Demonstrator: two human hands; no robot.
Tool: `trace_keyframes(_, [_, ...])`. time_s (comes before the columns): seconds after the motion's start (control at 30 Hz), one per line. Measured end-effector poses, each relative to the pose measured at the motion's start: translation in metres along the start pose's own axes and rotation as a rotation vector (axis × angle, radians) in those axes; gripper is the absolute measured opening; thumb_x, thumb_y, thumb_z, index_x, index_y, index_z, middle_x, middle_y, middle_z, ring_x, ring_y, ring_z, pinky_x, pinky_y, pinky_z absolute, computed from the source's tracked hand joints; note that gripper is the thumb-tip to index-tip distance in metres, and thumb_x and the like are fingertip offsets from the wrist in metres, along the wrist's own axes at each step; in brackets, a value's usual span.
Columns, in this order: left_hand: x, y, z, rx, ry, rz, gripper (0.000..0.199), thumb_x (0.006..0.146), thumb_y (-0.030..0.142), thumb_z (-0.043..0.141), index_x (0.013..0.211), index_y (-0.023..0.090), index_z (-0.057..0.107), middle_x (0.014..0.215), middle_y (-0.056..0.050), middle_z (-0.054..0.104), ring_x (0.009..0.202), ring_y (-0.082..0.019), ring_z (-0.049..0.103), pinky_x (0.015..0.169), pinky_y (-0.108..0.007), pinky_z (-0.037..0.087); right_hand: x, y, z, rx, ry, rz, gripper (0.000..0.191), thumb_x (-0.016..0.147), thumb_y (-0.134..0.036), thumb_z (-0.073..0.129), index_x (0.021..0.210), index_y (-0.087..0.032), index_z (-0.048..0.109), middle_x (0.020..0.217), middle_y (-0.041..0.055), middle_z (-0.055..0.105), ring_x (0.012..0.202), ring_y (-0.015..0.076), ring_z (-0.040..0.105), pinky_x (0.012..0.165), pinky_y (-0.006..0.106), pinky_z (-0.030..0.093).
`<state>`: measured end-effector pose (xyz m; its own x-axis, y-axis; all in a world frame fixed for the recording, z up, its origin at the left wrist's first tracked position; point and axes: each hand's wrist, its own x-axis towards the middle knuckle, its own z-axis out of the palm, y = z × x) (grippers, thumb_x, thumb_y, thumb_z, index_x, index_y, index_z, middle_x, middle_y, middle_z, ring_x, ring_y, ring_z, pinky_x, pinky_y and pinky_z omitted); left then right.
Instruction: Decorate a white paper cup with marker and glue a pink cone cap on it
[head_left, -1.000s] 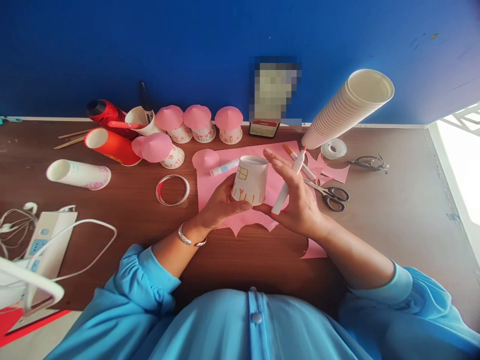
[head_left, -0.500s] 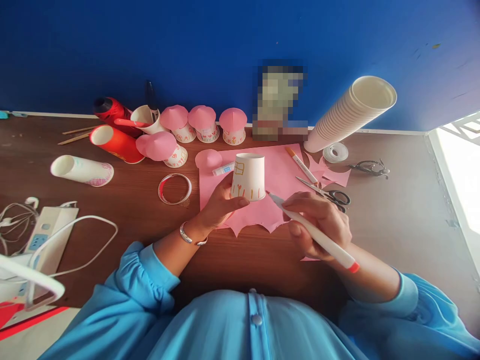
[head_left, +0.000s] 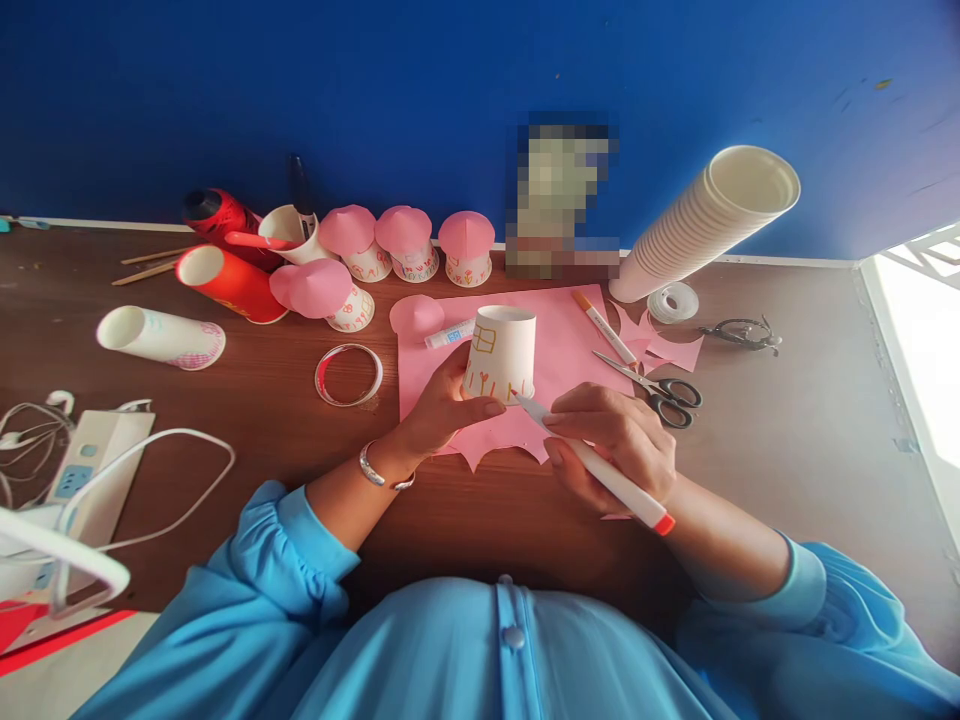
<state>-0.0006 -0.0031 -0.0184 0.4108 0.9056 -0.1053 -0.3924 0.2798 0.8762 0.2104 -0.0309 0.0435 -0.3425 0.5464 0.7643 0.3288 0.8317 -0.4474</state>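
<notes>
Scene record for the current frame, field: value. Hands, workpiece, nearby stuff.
left hand: holds white cup, mouth down
right hand: holds white marker, red end away from cup
marker tip: at cup's lower side; contact unclear
cup drawing: yellowish window shape, row of small marks below
under hands: pink paper, scalloped near edge
right of cup: orange-capped marker, scissors
behind, left: four decorated cups with pink cone tops
behind, right: tall cup stack, leaning

The worktop (head_left: 450, 520) presents brown wood grain with a low sheen; the cup (head_left: 517, 345) appears matt paper; the bracelet (head_left: 371, 466) shows glossy, silver-coloured metal with a patterned surface.
</notes>
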Motion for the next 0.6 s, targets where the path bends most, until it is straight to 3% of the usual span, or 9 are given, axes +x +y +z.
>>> trace_keyframes(0.3, [-0.0012, 0.0010, 0.0001, 0.004, -0.021, 0.012, 0.061, 0.069, 0.044, 0.100, 0.120, 0.026, 0.071, 0.109, -0.004, 0.073, 0.100, -0.022, 0.068, 0.086, -0.036, 0.057, 0.0013, 0.0011, 0.0016, -0.020, 0.002, -0.003, 0.023, 0.095, -0.010, 0.064, 0.116, -0.020, 0.066, 0.078, 0.0031, 0.069, 0.063, 0.0177, 0.067, 0.050, 0.029, 0.056])
trace_keyframes(0.6, [-0.0008, 0.0020, 0.0003, 0.029, -0.015, -0.005, 0.064, 0.068, 0.045, 0.100, 0.120, 0.025, 0.070, 0.107, -0.005, 0.073, 0.099, -0.024, 0.068, 0.086, -0.039, 0.057, 0.0021, 0.0007, 0.0019, -0.034, -0.008, -0.005, 0.019, 0.097, -0.011, 0.063, 0.114, -0.020, 0.065, 0.077, 0.0024, 0.069, 0.062, 0.0167, 0.068, 0.050, 0.028, 0.058])
